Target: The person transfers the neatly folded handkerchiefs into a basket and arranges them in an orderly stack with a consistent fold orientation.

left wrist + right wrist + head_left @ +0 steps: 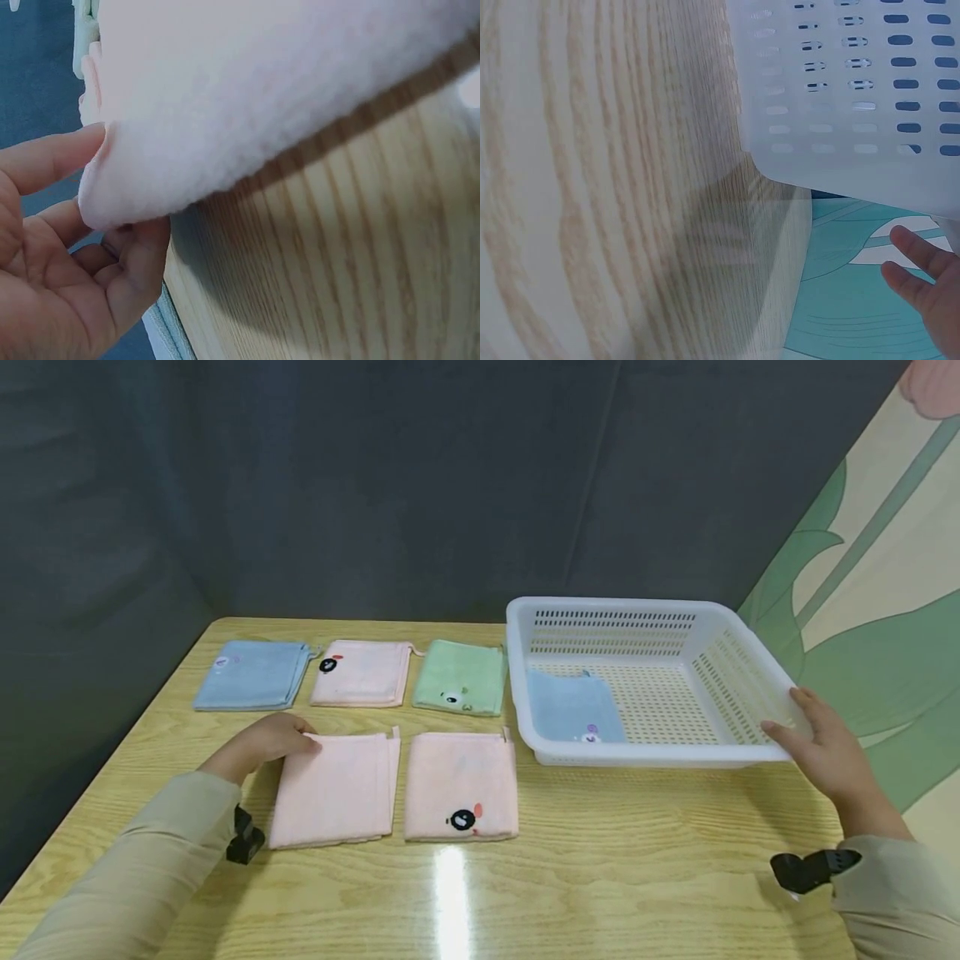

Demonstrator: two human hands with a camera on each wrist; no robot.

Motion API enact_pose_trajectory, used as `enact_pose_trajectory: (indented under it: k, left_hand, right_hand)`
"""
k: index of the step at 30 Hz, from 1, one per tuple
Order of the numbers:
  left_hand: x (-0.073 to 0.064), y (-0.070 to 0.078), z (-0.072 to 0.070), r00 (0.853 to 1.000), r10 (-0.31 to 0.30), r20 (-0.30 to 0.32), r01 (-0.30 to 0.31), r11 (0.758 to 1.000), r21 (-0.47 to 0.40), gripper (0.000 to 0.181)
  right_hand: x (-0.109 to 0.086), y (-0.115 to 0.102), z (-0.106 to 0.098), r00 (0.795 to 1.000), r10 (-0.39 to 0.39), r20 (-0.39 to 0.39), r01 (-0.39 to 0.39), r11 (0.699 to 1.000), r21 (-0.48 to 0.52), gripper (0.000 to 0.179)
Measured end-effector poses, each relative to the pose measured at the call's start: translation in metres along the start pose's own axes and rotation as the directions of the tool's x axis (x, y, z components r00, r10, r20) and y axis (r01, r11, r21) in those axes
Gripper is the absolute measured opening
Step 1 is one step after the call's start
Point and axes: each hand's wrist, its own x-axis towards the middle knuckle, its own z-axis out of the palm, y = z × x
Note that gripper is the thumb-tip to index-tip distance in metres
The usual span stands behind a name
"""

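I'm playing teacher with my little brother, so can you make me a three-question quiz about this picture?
1. Pick one: where does the left hand hold the folded, plain-topped pale-pink fabric cloth?
A. By its far left corner
B. By its near right corner
C. By the middle of its near edge

2. Left to right, which three things lie in the back row, left of the rectangular white plastic basket?

3. True or false: the basket is empty.

Key
1. A
2. The folded blue fabric cloth, the folded pink fabric cloth with a black spot, the folded green fabric cloth.
3. False; it holds a folded light-blue fabric cloth.
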Motion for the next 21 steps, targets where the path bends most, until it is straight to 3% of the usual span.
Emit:
enact_pose_trajectory:
  k: [10,21]
  left_hand:
    - [-0.005,-0.003,0.002,0.997,0.055,-0.06,-0.058,0.996,-0.063,0.028]
    - [-0.014,-0.001,-0.003,0.981,0.14,-0.132,-0.155,0.981,-0.115,0.032]
  right_hand:
    - [0.0,0.001,0.0,1.0,0.0,0.006,0.0,1.0,0.002,0.066]
    - [0.001,0.0,0.001,1.0,0.0,0.005,0.0,1.0,0.013,0.066]
